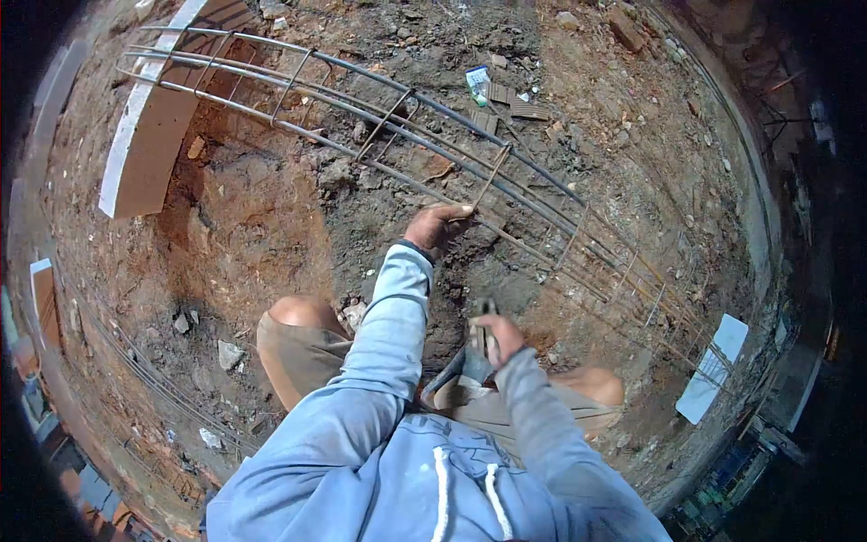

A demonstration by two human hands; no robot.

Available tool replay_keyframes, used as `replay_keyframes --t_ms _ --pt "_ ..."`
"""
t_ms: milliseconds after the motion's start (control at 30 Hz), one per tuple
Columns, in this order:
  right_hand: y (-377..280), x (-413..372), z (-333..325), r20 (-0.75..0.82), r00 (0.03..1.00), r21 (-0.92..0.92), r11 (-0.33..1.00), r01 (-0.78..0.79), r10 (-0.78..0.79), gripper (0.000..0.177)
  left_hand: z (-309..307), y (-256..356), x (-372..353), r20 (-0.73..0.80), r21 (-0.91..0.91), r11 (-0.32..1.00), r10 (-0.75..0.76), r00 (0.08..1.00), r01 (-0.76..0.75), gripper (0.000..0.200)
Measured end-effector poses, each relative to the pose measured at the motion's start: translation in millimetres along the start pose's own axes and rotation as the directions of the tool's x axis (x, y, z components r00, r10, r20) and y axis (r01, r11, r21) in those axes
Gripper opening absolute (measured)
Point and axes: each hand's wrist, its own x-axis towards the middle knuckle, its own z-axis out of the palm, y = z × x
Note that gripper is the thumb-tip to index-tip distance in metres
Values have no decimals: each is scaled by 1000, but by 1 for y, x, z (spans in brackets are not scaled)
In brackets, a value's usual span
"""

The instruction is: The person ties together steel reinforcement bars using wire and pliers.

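A long rebar cage [433, 149] of several lengthwise bars crosses in front of me, with square wire stirrups spaced along it. My left hand [435, 228] is closed at the near lower bar, its thumb and fingers pinching the corner of a stirrup [490, 179]. Closer to my body, my right hand [499, 341] is wrapped around a dark metal hand tool [487, 312], which points up toward the cage without touching it. Blur and the fingers hide the tool's exact kind.
One cage end rests over a white-edged block [135, 135] at left; another pale block [713, 369] lies under the right end. Broken brown tile pieces [526, 109] and a small packet [478, 84] lie beyond the cage. Thin rods [167, 388] run along the soil at lower left.
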Motion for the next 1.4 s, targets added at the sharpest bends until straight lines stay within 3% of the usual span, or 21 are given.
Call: replay_keyframes --t_ms 33,67,133,267,300,333,367,400,467,500,633,767,900,1100,1167,1200,1267,1300,1333,1367,1400 --pt "-3 -16 -2 143 989 -10 999 -35 36 35 2 0 -1 -14 -13 1000 8 1000 -8 22" --pt "-7 -30 2 135 990 -14 999 -31 32 35 3 -1 0 -29 -27 999 15 999 -16 22" --pt "-11 -58 13 262 949 -250 937 242 -176 42 -2 -4 3 -14 -32 999 16 1000 -16 20" --pt "-46 -93 31 281 925 -340 874 347 -257 51 5 0 -4 -9 12 1000 6 1000 -6 22" --pt "-48 -90 28 217 868 -642 604 471 -446 55 8 1 -9 -27 4 1000 15 1000 -15 22" --pt "-53 -92 30 226 754 -859 239 453 -617 60 9 2 -11 -44 -6 1000 24 999 -24 22" --pt "-56 -100 29 241 701 -896 123 426 -671 68 8 1 -12 -44 -12 1000 25 999 -25 22" --pt "-59 -107 35 240 701 -898 120 423 -672 68 8 1 -11 -44 3 1000 17 999 -17 23" --pt "-61 -115 45 149 578 -986 -74 152 -802 72 6 -1 -9 -40 16 1000 5 999 -4 23" --pt "-62 -108 41 186 558 -982 -140 125 -809 70 4 -3 -6 -18 20 1000 18 1000 -18 23" --pt "-76 -109 63 87 630 -994 -113 -2 -772 70 1 -6 -3 -33 27 999 21 999 -20 24" --pt "-79 -104 76 52 619 -987 -134 -87 -784 72 0 -6 -5 -44 99 995 17 999 -12 25" --pt "-80 -106 77 43 604 -987 -127 -97 -796 74 2 -5 -6 -10 72 996 57 998 -56 25" --pt "-83 -113 80 -3 685 -994 -71 -80 -729 70 2 -5 -7 -22 52 997 60 998 -59 24" --pt "-82 -114 83 71 616 -978 -175 -110 -785 62 0 -7 -4 -34 47 997 55 998 -53 24" --pt "-82 -111 80 71 615 -979 -174 -110 -786 62 -1 -7 -1 -22 30 999 44 999 -44 24" --pt "-79 -101 72 104 663 -994 -107 36 -741 40 -2 -11 1 -9 15 999 32 999 -31 23" --pt "-81 -101 70 104 661 -994 -104 39 -743 40 -3 -11 1 -17 22 999 29 999 -29 23" --pt "-84 -100 68 38 829 -911 321 259 -559 31 -2 -9 0 -26 27 999 29 999 -28 22" --pt "-87 -99 66 95 940 -633 709 312 -329 28 0 -8 -2 -30 28 999 34 999 -33 22" --pt "-78 -90 61 101 940 -632 708 314 -327 28 0 -7 -6 -26 19 999 32 999 -32 20"
